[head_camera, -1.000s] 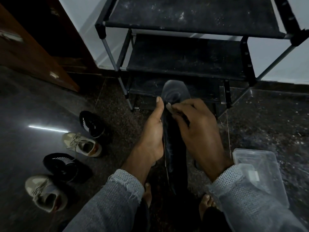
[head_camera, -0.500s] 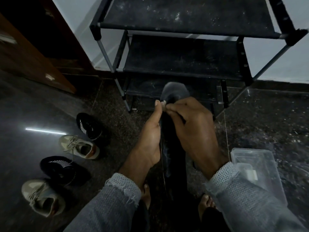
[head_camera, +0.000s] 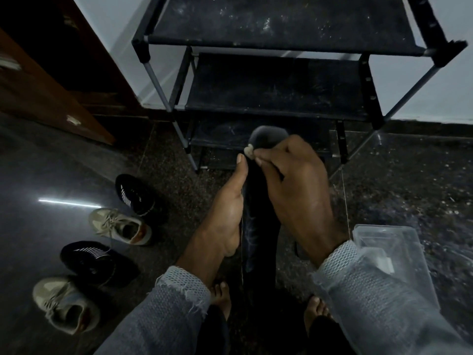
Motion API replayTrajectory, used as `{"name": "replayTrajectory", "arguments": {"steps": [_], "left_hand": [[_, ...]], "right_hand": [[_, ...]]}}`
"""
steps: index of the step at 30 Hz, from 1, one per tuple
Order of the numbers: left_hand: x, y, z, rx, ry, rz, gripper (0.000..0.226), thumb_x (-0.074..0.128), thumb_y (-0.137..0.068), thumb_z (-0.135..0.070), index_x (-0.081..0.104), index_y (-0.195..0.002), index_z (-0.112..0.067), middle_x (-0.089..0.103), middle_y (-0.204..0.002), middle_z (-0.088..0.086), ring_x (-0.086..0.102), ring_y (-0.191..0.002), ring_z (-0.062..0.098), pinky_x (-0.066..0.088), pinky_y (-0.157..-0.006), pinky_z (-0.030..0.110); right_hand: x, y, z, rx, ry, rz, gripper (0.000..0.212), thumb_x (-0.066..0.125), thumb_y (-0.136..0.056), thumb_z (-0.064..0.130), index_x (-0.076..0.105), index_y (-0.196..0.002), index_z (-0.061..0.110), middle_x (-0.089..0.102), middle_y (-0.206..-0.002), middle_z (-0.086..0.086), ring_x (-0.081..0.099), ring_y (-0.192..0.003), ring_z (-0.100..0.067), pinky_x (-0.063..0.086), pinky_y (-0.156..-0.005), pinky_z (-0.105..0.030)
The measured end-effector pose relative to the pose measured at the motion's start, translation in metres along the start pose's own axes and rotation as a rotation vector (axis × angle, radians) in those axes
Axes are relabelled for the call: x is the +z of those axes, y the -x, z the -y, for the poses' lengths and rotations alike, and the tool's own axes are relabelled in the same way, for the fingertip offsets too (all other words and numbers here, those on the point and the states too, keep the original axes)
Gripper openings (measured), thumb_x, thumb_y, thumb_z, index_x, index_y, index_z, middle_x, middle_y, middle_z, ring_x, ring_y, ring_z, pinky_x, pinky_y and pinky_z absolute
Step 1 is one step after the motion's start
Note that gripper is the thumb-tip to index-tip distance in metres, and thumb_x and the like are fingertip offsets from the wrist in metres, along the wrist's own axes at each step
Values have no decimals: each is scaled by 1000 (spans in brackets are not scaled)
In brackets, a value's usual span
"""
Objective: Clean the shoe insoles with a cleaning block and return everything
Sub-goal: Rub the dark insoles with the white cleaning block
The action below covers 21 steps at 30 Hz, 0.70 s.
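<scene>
Two hands are working one dark insole (head_camera: 258, 226) just above the bare feet: the left hand (head_camera: 227, 213) is cradling its edge, fingers curled behind. Further up, the right hand (head_camera: 294, 190) is pinching the pale cleaning block (head_camera: 248, 151), which has travelled from mid-insole to the toe end. That suggests this pass is nearly finishing, short of the shoe rack (head_camera: 276, 85).
</scene>
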State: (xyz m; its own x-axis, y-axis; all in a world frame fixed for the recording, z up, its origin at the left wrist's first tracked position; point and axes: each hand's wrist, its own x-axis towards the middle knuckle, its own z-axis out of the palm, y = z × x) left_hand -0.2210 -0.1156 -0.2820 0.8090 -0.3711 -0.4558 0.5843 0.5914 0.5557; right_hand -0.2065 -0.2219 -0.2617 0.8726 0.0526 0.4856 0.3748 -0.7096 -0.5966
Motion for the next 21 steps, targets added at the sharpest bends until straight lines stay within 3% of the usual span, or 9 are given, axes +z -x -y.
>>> {"name": "replayTrajectory", "arguments": {"steps": [2, 6, 10, 15, 21], "left_hand": [[0, 0, 0, -3, -20, 9, 60, 32, -98, -55, 55, -135, -14, 64, -127, 12, 62, -117, 26, 51, -93, 36], [4, -1, 4, -11, -120, 17, 60, 34, -93, -56, 56, -133, -17, 62, -132, 9, 57, -123, 28, 42, -106, 46], [2, 0, 3, -11, -111, 6, 60, 36, -94, -55, 54, -136, -16, 62, -131, 10, 59, -120, 25, 51, -95, 35], [-1, 0, -1, 9, -39, 3, 56, 36, -94, -54, 60, -129, -17, 66, -123, 10, 64, -112, 23, 55, -85, 32], [-1, 0, -1, -8, -86, -13, 58, 33, -95, -57, 62, -127, -16, 66, -125, 11, 63, -113, 25, 51, -94, 35]], "right_hand": [[-3, -4, -5, 22, 10, -6, 16, 60, -89, 11, 74, -92, 3, 61, -83, -9, 59, -75, -24, 53, -61, -37], [-14, -12, -24, 143, 32, -68, 15, 61, -93, 14, 74, -99, 10, 59, -87, -2, 58, -77, -19, 46, -66, -25], [-7, -7, -14, 93, 28, -46, 17, 60, -92, 11, 74, -101, 8, 57, -84, -2, 57, -77, -20, 47, -65, -27], [-2, -3, -3, -47, 27, 22, 19, 59, -89, 13, 75, -99, 9, 59, -82, -6, 55, -74, -24, 52, -63, -41], [-5, -5, -18, -10, 92, -54, 16, 62, -90, 15, 76, -93, 9, 57, -78, -7, 54, -70, -27, 50, -59, -45]]}}
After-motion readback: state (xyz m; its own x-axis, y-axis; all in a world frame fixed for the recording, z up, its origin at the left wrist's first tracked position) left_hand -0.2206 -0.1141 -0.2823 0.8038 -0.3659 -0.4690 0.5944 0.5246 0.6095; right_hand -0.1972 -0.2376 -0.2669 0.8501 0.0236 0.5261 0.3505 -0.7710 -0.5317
